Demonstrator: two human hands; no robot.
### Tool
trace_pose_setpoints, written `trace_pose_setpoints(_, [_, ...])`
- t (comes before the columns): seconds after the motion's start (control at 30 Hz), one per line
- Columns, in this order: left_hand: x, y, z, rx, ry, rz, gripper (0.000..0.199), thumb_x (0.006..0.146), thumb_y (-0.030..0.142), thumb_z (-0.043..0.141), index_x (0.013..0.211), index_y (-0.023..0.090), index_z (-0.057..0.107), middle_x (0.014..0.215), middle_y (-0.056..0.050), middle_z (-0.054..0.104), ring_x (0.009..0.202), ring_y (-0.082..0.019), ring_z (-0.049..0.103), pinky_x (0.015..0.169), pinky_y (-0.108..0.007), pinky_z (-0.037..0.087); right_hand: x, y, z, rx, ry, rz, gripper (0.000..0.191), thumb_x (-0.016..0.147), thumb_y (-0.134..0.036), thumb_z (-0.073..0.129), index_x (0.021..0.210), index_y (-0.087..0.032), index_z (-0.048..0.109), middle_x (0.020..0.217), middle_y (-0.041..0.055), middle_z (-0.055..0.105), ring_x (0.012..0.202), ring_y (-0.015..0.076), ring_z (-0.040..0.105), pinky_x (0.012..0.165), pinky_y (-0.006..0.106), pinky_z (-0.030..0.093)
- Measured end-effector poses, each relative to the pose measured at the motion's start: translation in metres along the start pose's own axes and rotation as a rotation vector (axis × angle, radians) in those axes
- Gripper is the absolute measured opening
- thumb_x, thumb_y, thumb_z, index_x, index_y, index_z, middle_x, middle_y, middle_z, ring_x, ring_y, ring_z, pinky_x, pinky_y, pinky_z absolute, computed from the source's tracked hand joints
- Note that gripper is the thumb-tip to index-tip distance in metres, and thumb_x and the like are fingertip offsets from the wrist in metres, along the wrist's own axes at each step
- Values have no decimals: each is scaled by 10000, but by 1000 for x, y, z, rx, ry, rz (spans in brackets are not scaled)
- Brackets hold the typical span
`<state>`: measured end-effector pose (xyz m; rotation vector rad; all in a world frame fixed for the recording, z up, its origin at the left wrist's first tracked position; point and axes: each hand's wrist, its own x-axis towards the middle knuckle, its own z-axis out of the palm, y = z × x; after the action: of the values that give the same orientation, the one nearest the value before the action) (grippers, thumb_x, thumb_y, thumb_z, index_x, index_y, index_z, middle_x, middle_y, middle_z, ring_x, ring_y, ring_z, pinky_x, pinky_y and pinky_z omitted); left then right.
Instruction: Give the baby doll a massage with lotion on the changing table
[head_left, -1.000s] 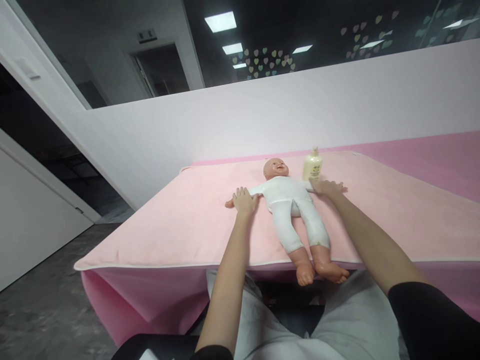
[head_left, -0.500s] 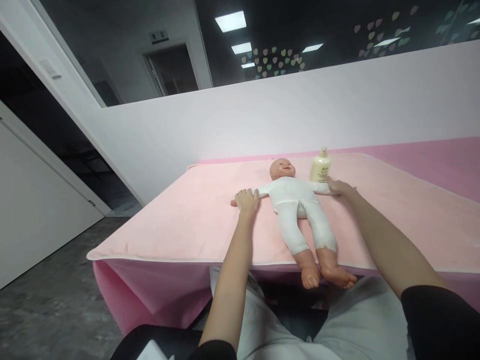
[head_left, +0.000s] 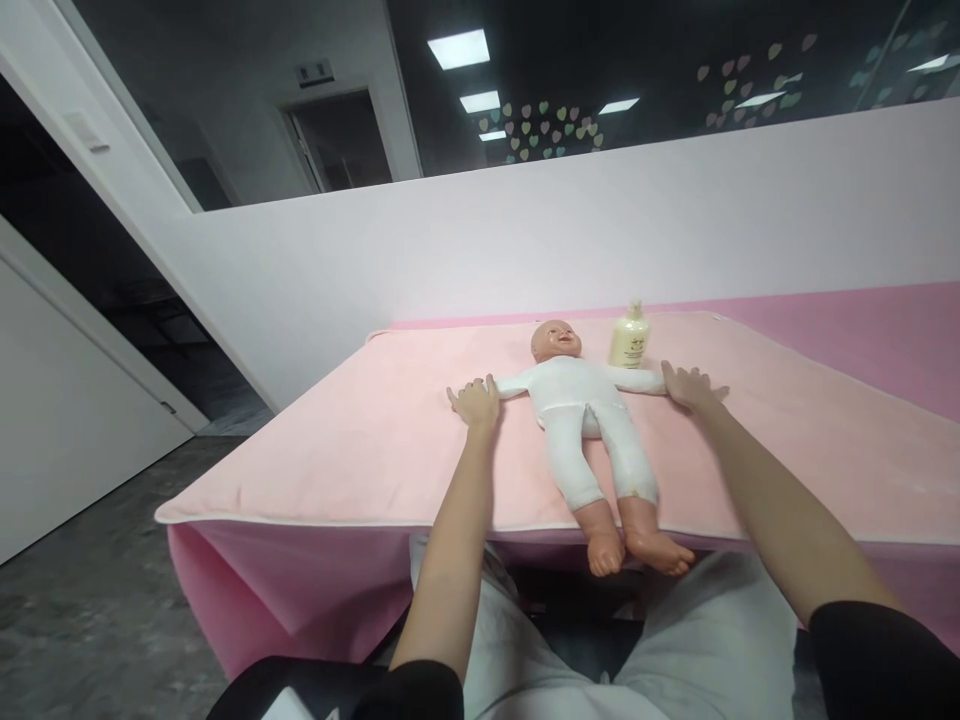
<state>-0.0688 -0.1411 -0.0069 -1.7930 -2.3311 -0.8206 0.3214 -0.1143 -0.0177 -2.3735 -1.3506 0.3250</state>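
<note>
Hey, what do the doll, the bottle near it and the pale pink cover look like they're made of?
Doll's head: probably vinyl or similar plastic, smooth with glossy highlights.
Doll's body: white fabric, matte, with soft creases.
Bottle: likely plastic, pale yellow with a shiny highlight; glass can't be ruled out.
Pale pink cover: soft-looking cloth, perhaps fleece, matte, with a white edge.
</note>
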Motion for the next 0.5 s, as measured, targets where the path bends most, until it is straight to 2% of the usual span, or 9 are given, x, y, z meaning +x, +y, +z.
trace_pose_setpoints(0.1, [6, -3, 6, -147, 117, -169, 551, 949, 436, 189, 1076, 209, 675, 1123, -115, 677, 1086, -259, 593, 1132, -544, 153, -5, 3, 3, 48, 68, 54, 817, 884, -602, 74, 1467, -78, 304, 1520, 199, 204, 1428, 330, 165, 1128, 621, 27])
trace_pose_setpoints(0.23, [13, -3, 11, -318, 198, -349, 434, 928, 398, 307, 1120, 231, 658, 1372, -107, 525, 1302, -254, 442, 1123, -509, 240, -12, 1, 5, 94, 139, 129, 873, 880, -613, 97, 1469, 17, 228, 1520, 234, 159, 1447, 315, 111, 1145, 604, -15])
trace_pose_setpoints(0.37, [19, -1, 13, -440, 207, -440, 402, 906, 377, 381, 1224, 241, 587, 1505, -117, 353, 1422, -264, 266, 1136, -516, 221, -14, -4, 4, 123, 150, 186, 874, 882, -602, 146, 1454, 52, 236, 1511, 252, 166, 1444, 315, 120, 1152, 588, -33])
trace_pose_setpoints(0.5, [23, -4, 15, -616, 291, -510, 446, 871, 342, 434, 1286, 204, 520, 1527, -143, 290, 1439, -273, 225, 1161, -462, 194, -15, -5, 6, 166, 160, 242, 947, 869, -630, 188, 1452, 115, 148, 1522, 271, 66, 1453, 325, 46, 1180, 514, -49])
